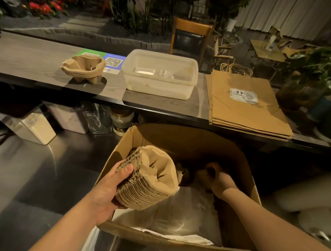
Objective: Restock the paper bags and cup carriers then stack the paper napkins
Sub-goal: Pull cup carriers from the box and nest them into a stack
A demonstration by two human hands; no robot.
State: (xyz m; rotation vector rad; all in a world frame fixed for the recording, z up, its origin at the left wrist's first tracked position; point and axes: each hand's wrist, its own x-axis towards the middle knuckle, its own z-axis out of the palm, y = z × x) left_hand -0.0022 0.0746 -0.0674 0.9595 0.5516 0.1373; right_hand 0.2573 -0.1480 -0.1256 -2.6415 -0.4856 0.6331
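Setting: dim café counter, a steel worktop below it and a raised wooden ledge (39, 61) beyond, plants and a chair behind.
Left hand: left hand (107, 187) grips a nested stack of cup carriers (148, 180), thumb curled over the stack's ribbed near edge, fingers wrapped under it; the stack is tilted, its open cups facing up and right.
Right hand: right hand (215, 178) reaches deep into the cardboard box (250, 179), to the right of the held stack; fingers look curled round something brown in the shadow, but whether they have closed on it I cannot tell.
Box: open-topped, directly beneath both hands; clear plastic wrap (185, 214) and white paper lie in its bottom, below the grip.
Carriers already out: a short stack of carriers (83, 67) sits on the ledge, well beyond and left of the held stack.
Paper bags: flat pile of paper bags (244, 104) on the ledge, beyond and right of the right hand, handles away from the person.
Tub: translucent plastic tub (159, 73) between the ledge carriers and the bags, white items inside, too faint to name.
Step in hand: restocking carriers, judged from the stack lifted clear of the box; bags look already set out.
Next move calls for: carrying the held stack up and forward-left onto the ledge pile, cups aligned so they nest, keeping the grip firm so the layers do not fan apart.
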